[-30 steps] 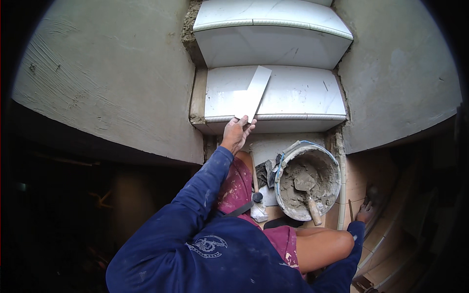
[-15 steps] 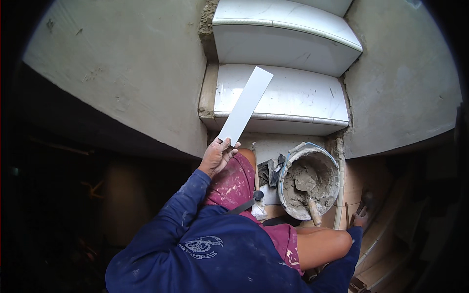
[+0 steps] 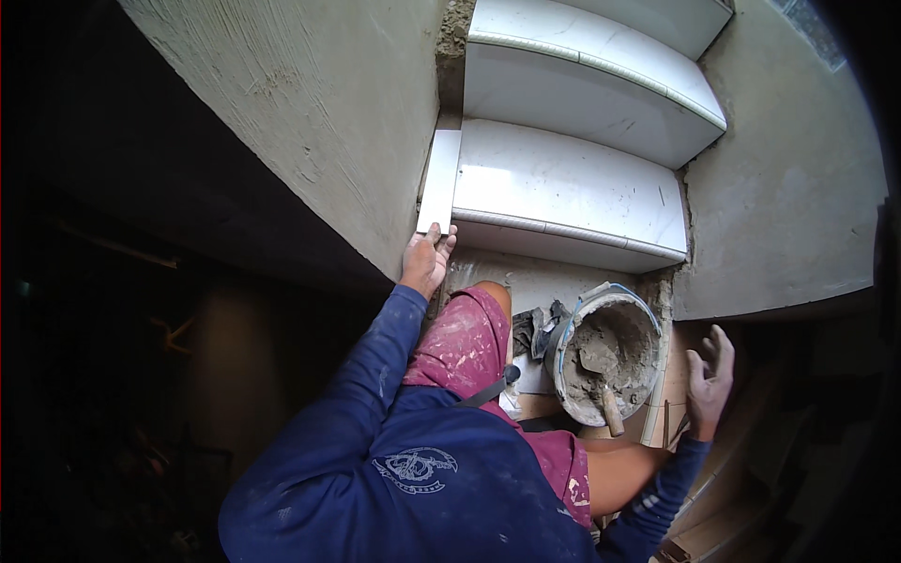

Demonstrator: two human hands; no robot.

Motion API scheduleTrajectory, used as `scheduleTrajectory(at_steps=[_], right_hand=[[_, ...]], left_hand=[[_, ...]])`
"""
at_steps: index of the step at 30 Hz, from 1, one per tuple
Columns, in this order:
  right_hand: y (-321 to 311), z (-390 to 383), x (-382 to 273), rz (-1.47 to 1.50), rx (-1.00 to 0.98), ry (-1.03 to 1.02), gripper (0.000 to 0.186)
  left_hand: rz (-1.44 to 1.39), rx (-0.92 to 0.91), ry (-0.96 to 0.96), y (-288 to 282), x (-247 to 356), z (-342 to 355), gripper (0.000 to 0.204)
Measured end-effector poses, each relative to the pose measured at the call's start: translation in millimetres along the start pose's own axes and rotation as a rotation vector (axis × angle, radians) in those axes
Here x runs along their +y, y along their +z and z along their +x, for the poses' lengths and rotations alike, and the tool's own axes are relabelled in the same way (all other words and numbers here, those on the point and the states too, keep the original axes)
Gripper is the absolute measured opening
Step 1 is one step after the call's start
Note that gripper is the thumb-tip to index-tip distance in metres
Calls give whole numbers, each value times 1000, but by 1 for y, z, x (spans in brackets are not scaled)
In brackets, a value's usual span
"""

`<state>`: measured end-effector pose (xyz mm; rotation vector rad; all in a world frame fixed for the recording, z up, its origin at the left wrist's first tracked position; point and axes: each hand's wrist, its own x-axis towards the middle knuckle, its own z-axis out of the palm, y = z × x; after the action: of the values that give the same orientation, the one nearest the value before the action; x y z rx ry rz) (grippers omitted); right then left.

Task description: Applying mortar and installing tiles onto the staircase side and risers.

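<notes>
Currently, your left hand [image 3: 428,258] grips the near end of the white tile strip [image 3: 438,178], thumb on the upper face, fingers curled beneath. Your right hand [image 3: 710,380] is raised beyond the right side of the bucket [image 3: 641,328], fingers loosely bent, thumb apart, holding nothing visible.

Position: the strip extends directly away from your left hand, well apart from the right one. Its long axis points up the stairs, far end leaning slightly rightward, roughly parallel to the left end of the white stair tread [image 3: 572,178]. It occupies the narrow space between that tread and the plastered left wall [image 3: 310,113]. Whether it rests on a surface there or is merely held above one, I cannot tell. Your left hand is clearly the nearer.

Surroundings: the bucket stands between your two hands, nearer your right, containing grey mortar [image 3: 624,377] and a trowel [image 3: 612,410] with its handle towards you.

Markings: a pale emblem [image 3: 413,469] is printed on your dark blue shirt [image 3: 328,497]; the characters beneath it are too small to read reliably. The strip's upper face appears plain, no label noted.
</notes>
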<state>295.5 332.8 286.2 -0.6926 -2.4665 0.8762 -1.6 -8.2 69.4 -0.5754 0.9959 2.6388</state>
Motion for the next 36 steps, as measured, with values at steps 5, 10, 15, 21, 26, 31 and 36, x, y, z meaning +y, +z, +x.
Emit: scheduleTrajectory(at_steps=[5,10,15,21,26,31,36], right_hand=[[33,-13,4,-120,-257,0,57],[34,-23,26,-189,-271,-32,50],[33,-25,26,-199,-292,42,47],[34,-24,25,-188,-330,40,46],[35,-22,28,-208,-346,25,45],[36,-20,27,-207,-343,12,44],[36,-19,25,-199,-355,23,43]], left_hand=[[-51,71,29,2,-7,19,16],[-13,194,54,4,-16,34,14],[44,298,78,8,-22,40,15],[240,369,71,18,-17,43,21],[223,429,61,23,-18,52,31],[216,477,72,29,-19,54,29],[248,469,14,29,-13,56,28]])
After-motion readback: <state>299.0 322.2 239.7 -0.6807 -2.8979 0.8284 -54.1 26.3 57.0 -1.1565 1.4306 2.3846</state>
